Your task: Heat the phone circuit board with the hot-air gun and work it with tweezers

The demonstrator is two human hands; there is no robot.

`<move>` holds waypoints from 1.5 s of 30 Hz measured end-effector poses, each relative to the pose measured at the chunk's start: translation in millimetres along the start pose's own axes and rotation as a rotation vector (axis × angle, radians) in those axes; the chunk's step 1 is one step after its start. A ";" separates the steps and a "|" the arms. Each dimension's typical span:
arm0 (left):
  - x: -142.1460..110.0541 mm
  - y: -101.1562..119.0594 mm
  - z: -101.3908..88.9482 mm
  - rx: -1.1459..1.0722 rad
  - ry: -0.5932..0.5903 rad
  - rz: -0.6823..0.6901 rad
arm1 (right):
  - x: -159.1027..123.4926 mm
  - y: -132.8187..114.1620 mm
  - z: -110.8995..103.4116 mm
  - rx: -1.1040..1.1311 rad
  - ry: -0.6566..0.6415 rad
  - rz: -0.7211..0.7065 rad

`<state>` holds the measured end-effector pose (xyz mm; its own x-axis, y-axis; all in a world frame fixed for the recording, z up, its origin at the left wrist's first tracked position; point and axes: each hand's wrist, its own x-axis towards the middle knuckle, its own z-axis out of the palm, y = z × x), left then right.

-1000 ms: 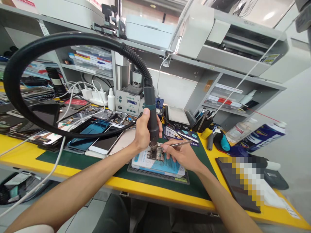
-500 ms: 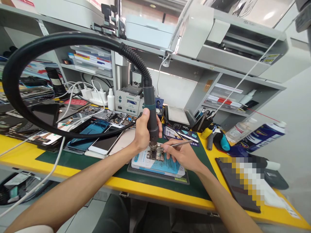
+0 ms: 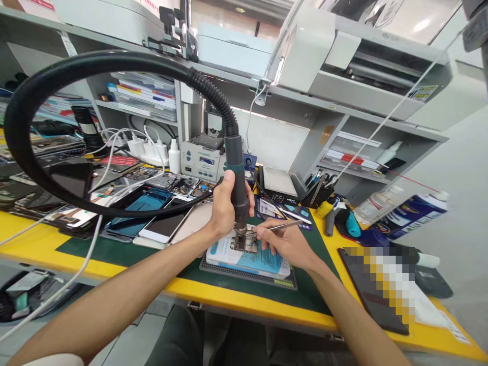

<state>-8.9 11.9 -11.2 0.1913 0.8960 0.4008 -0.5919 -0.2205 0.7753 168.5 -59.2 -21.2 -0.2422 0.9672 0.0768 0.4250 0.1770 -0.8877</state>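
My left hand (image 3: 224, 206) is wrapped round the dark handle of a hot air gun (image 3: 239, 188), held upright with its metal nozzle pointing down. Right under the nozzle lies a small circuit board (image 3: 247, 245), partly covered by it. The board rests on a blue and white packet (image 3: 229, 260) on top of a dark perforated pad (image 3: 259, 276). From the right, my right hand (image 3: 285, 241) pinches a pair of thin metal tweezers (image 3: 280, 226), whose tips reach in at the board beside the nozzle. Whether the tips touch the board I cannot tell.
The gun's thick black hose (image 3: 15, 132) loops widely to the left above several phones (image 3: 163, 223). A hot air station (image 3: 202, 158) stands behind. To the right are a tool holder (image 3: 322, 185), a blue can (image 3: 414, 213) and a dark flat panel (image 3: 366, 284).
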 end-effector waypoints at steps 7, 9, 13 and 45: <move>0.4 1.5 0.7 0.002 0.005 -0.010 | -0.8 1.5 0.0 0.005 0.002 0.002; 0.5 2.2 1.3 0.001 0.006 -0.010 | -0.9 1.7 0.0 0.004 0.004 0.006; 0.7 2.2 1.6 -0.005 0.008 -0.008 | -1.1 1.4 -0.2 0.003 0.005 0.005; -0.2 1.9 -0.1 -0.008 -0.002 -0.004 | 0.5 1.5 -0.2 -0.020 0.003 -0.016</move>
<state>-10.2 11.3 -9.8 0.1951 0.8962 0.3984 -0.5973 -0.2136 0.7730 169.2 -58.4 -22.5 -0.2464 0.9648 0.0922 0.4386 0.1958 -0.8771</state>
